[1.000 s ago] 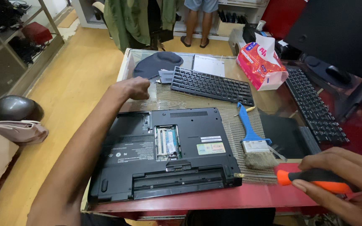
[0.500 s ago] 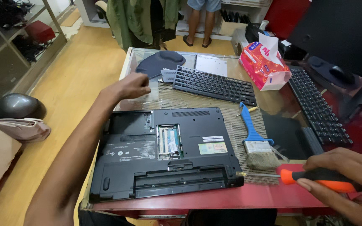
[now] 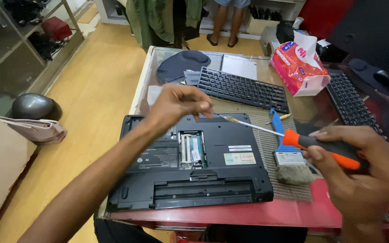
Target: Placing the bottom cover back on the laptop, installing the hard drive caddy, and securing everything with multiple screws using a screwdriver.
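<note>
**Two hands and a screwdriver above an upturned laptop**

The right hand (image 3: 361, 175) grips the orange and black handle of a screwdriver (image 3: 289, 136), fingers clenched around it. The thin metal shaft runs leftward and slightly upward across the worktop (image 3: 293, 211). Its tip meets the left hand (image 3: 181, 104), whose fingers (image 3: 203, 107) are drawn together in a pinch at the tip; whether they hold a small part there cannot be told. Both hands are raised above a black laptop (image 3: 190, 171), which lies bottom side up near the front edge of the worktop. A small hatch in the middle of its underside is open, showing a green memory card (image 3: 191, 150).

Just right of the laptop lies a paintbrush (image 3: 287, 157) with a blue handle and pale bristles, resting on a woven mat (image 3: 266, 180) that also runs beneath the laptop. Behind the laptop lies a loose black keyboard (image 3: 244, 89), with a dark mouse pad (image 3: 181, 65) to its left. A red and white pack of tissues (image 3: 299, 67) stands at the right rear, beside a second keyboard (image 3: 352, 105). On the floor at far left sits a dark helmet (image 3: 34, 106). A person's legs (image 3: 225, 24) show beyond the worktop.
</note>
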